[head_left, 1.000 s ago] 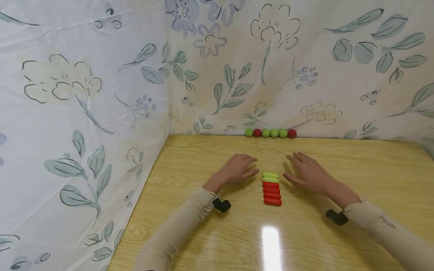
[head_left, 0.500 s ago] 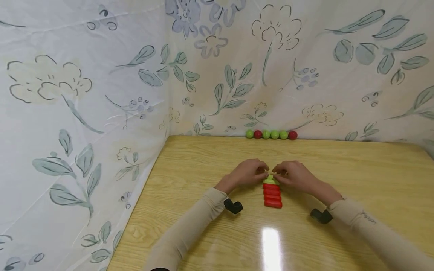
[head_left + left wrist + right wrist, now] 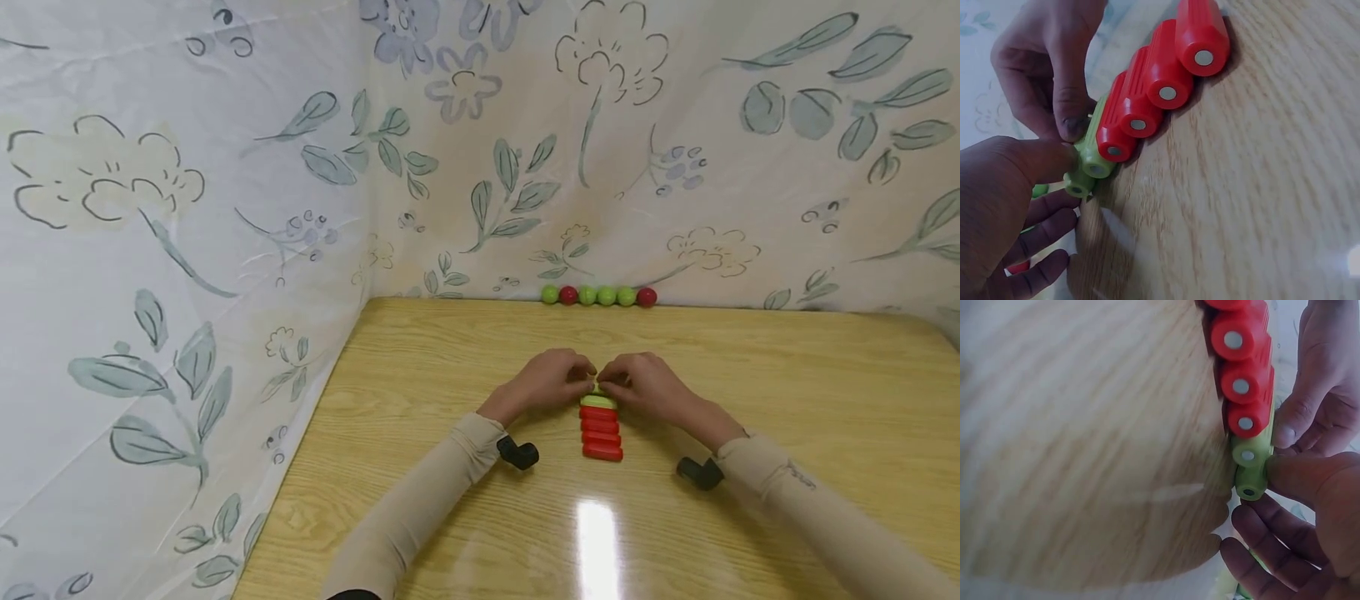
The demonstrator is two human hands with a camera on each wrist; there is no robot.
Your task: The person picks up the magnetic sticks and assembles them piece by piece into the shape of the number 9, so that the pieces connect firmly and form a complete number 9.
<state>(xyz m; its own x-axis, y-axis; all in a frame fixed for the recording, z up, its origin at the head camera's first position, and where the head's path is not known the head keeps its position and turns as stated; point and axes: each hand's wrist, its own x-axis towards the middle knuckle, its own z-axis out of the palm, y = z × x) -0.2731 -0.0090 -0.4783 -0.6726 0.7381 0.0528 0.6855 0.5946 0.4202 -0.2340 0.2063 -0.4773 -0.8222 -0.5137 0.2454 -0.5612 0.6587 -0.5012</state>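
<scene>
A line of red rods (image 3: 601,440) and two light green rods lies side by side on the table, with silver discs in the ends. My left hand (image 3: 551,380) and right hand (image 3: 651,387) meet over the far end of the line. Each pinches one end of the farthest green rod (image 3: 1251,485) between thumb and fingers. Just nearer is the second green rod (image 3: 1097,164), right against the first red one (image 3: 1116,143). In the head view my fingers hide most of the farthest rod.
Several green and red balls (image 3: 607,296) stand in a row along the table's back edge, against the flowered cloth (image 3: 450,167). Another cloth side (image 3: 135,275) closes off the left. The wooden table (image 3: 787,400) carries a bright light reflection (image 3: 597,542) in front.
Both hands have come inward from either side of the rods to the far green one, and their fingers have closed on its ends. In the last half second they have barely moved.
</scene>
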